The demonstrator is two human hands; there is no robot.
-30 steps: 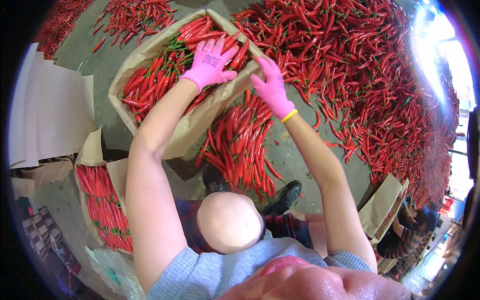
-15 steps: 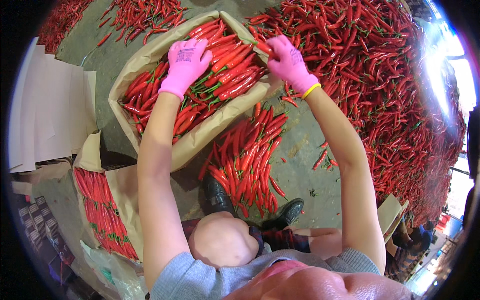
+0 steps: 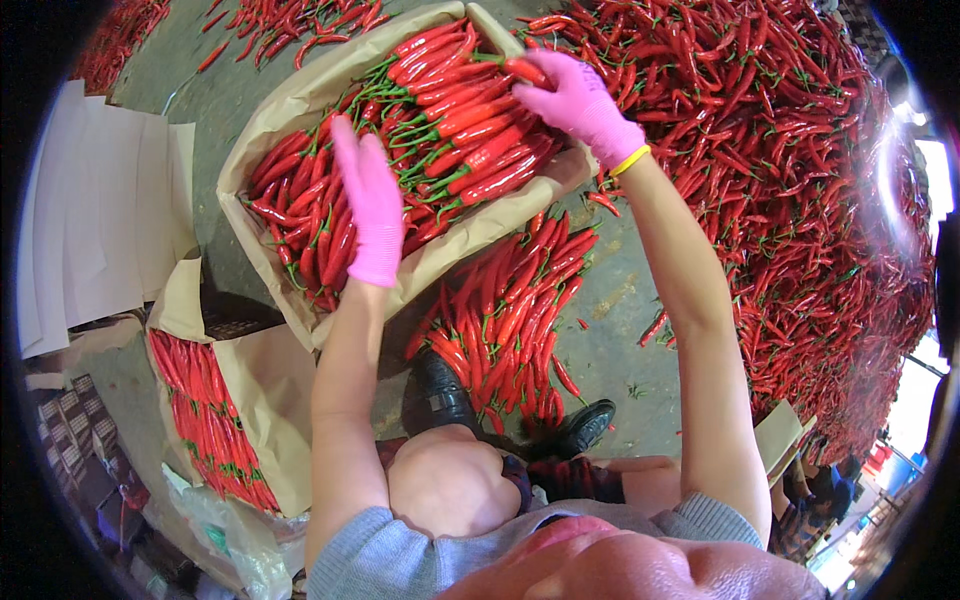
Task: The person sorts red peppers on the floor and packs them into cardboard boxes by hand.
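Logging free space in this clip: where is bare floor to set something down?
Mostly bare grey floor shows between the loose red chilli bunch, glossy red chilli heap and right black shoe; another strip lies between the white paper sheets and brown paper-lined container. The container and heap are crowded.

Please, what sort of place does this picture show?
Probably a produce sorting or packing area: a large heap of glossy red chillies lies on the grey floor, near an open, brown, paper-lined container holding more; large, flat, pale sheets are stacked at left.
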